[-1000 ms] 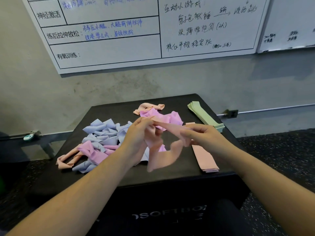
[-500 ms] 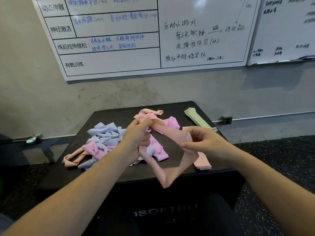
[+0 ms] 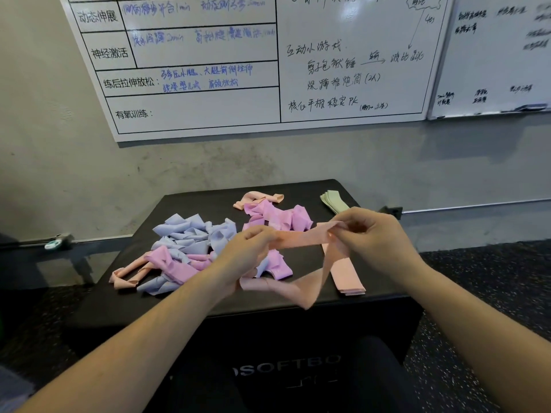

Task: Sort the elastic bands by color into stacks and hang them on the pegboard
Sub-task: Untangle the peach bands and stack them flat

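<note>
Partway through, we are pinching a peach elastic band (image 3: 301, 239) taut between left hand (image 3: 247, 254) and right hand (image 3: 375, 236), above the peach stack (image 3: 347, 277). Beyond that stack, the green stack (image 3: 334, 201) is lying finished; left of it, the mixed pile (image 3: 190, 245) is waiting.

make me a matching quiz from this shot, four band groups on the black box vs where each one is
Things:
1. green stack
2. peach stack
3. lavender bands
4. peach band

Places:
A. loose heap on the left side of the black box
B. stretched between the left hand and the right hand
C. far right corner
D. flat near the right front edge

Pairs: 1-C, 2-D, 3-A, 4-B
</note>
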